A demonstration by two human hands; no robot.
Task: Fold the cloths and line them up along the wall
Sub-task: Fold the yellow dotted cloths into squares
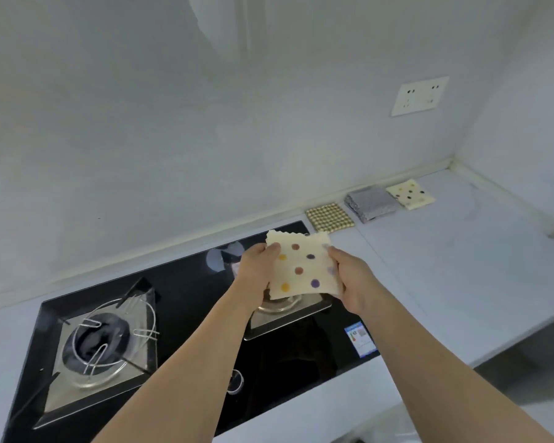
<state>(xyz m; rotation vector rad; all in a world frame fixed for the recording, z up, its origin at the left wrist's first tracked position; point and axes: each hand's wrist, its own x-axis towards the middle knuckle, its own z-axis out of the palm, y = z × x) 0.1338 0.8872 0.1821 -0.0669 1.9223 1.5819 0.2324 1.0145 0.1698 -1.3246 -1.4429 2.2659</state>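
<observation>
Head view: I've got the spotted cloth (303,266) up in the air over the right burner (285,310) of the hob (186,318), my left hand (256,266) pinching its left edge w/ thumb on top, my right hand (354,282) gripping the right edge. It looks folded already, approx square, zigzag edge at top. Three folded cloths sit in a row by the wall (205,139) on the worktop (445,266): checked cloth (330,217), grey cloth (371,203), then another spotted cloth (410,194) nearest the corner. Next gap is left of the checked one, i.e. right at the hob's edge. Risks, I reckon: fold springs open if I let go w/ one hand too soon; cloth lands half on the glass, or nudges the checked one out of line.
</observation>
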